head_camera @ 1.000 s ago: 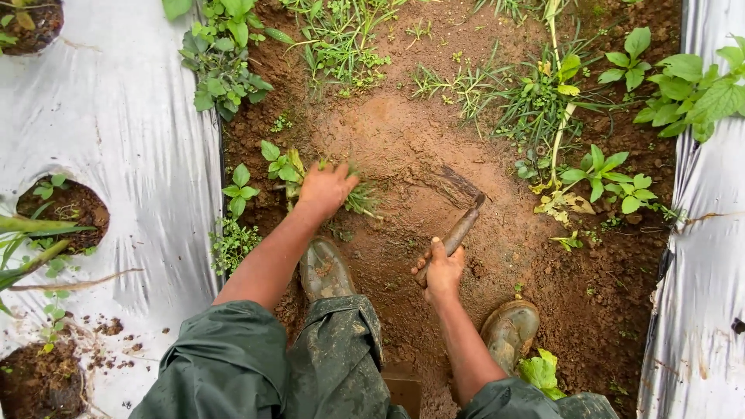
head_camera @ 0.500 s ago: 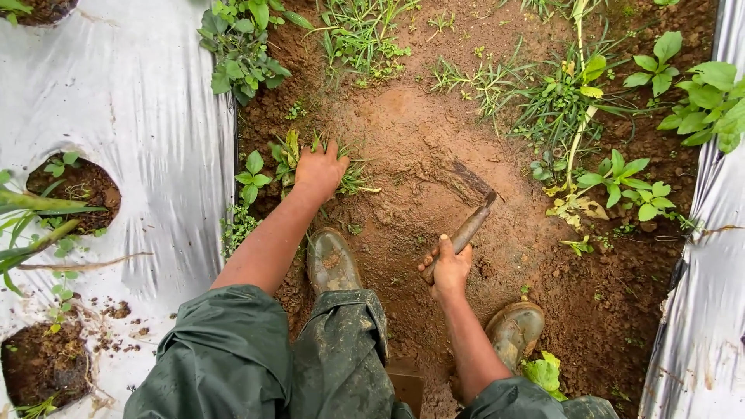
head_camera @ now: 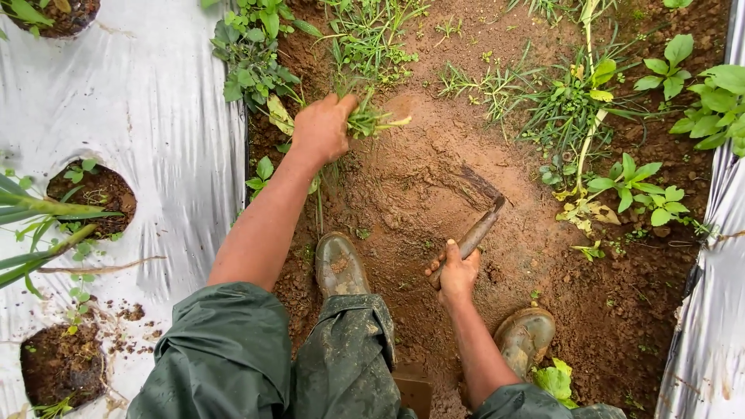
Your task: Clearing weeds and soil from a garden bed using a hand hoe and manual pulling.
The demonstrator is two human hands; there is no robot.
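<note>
Left hand [head_camera: 322, 128] has its fingers wrapped round a green grassy weed clump [head_camera: 371, 120]; right hand [head_camera: 456, 271], nearer the muddy rubber boot [head_camera: 339, 265], grips a mud-caked short-handled hoe [head_camera: 477, 233].

You stand outdoors on a strip of reddish-brown soil [head_camera: 434, 194] between white plastic mulch sheets [head_camera: 140, 116], under soft daylight.

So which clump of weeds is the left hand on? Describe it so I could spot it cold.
Start at the bare brown soil strip between the two plastic sheets. At its upper left edge, the left hand grips a small grassy tuft. Unlike the broad-leaved weeds beside it, it has thin blades and pale stems.
</note>
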